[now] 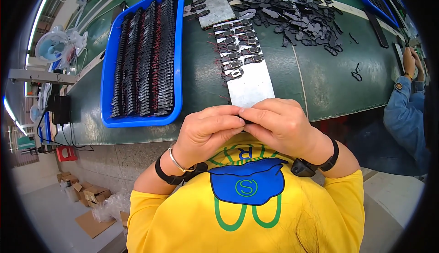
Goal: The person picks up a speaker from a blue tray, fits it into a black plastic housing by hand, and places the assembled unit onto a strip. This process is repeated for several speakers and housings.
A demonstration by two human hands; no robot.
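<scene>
My left hand (208, 128) and my right hand (284, 124) meet at the table's front edge, just in front of my chest. Fingertips of both are pinched together on a small black part (247, 121); most of it is hidden by the fingers. Right beyond them lies a pale metal plate (250, 89). On its far half sit two columns of small black oval modules (234, 64) that look like little speakers, with thin red wires trailing to the left. The nearest module (236, 73) shows a whitish face.
To the left stands a blue tray (179, 70) packed with rows of black wired modules. A heap of flat black pieces (297, 19) covers the far right, beside another plate (215, 6) with modules. At the right edge another person's hand (410, 63) is at the table.
</scene>
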